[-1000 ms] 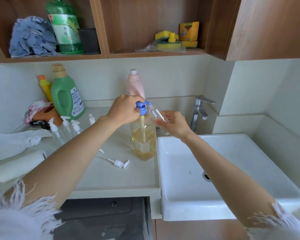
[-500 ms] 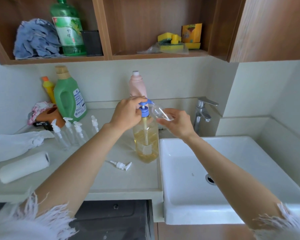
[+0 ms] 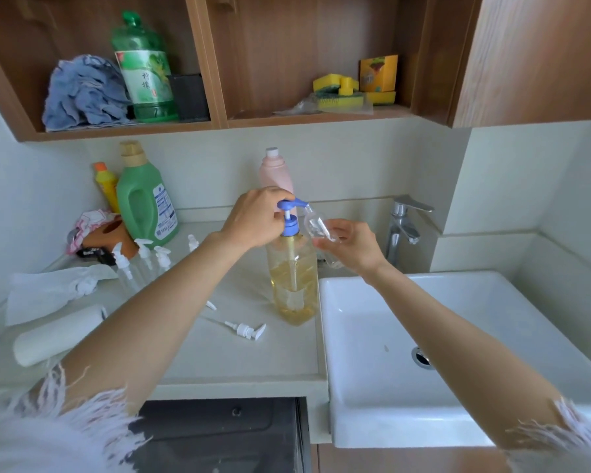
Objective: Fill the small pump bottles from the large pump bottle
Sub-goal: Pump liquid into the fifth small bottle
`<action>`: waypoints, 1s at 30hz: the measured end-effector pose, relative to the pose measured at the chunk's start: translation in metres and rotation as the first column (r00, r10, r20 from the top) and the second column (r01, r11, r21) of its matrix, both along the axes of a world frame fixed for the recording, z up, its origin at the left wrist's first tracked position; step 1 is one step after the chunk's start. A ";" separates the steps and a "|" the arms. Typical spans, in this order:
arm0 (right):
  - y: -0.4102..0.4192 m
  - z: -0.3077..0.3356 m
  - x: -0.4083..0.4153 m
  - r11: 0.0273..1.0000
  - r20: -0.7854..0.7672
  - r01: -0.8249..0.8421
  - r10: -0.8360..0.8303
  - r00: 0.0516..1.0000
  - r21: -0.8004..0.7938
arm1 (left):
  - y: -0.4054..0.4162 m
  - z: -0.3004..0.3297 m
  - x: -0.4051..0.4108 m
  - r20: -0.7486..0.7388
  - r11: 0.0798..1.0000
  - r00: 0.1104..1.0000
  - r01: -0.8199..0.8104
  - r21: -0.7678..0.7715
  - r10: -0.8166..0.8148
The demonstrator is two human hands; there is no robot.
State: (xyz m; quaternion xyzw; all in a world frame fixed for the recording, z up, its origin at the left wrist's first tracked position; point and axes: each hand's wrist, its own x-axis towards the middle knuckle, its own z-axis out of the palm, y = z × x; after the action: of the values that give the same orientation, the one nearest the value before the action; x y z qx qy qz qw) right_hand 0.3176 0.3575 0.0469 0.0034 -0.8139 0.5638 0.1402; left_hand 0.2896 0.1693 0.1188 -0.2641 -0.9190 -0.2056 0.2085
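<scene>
The large pump bottle [image 3: 292, 285], clear with yellow liquid and a blue pump head [image 3: 289, 209], stands at the counter's right edge beside the sink. My left hand [image 3: 253, 220] lies over the pump head, fingers curled round it. My right hand [image 3: 350, 245] holds a small clear bottle [image 3: 316, 225] tilted, its open mouth at the blue nozzle tip. Several small clear bottles with white pumps [image 3: 144, 257] stand at the counter's back left. A loose white pump [image 3: 244, 329] lies on the counter in front of the large bottle.
A white sink [image 3: 458, 336] with a chrome tap [image 3: 401, 227] fills the right side. A green detergent jug [image 3: 144, 196], yellow bottle [image 3: 106, 186], pink bottle [image 3: 275, 172], paper roll [image 3: 55, 336] and tissue [image 3: 55, 288] sit on the counter. Shelves hang overhead.
The blue pump head has risen, showing its stem, with my left hand still on it. The small bottle stays at the nozzle.
</scene>
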 end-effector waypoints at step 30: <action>-0.003 0.005 0.003 0.998 -0.011 -0.042 0.042 0.999 -0.040 | -0.007 -0.005 0.009 0.010 0.999 0.999 0.036 -0.041 -0.035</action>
State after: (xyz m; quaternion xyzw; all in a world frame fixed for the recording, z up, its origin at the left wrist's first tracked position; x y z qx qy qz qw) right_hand 0.3201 0.3541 0.0519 0.0207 -0.8014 0.5829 0.1324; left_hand 0.2990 0.1628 0.1142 -0.2838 -0.9191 -0.1913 0.1950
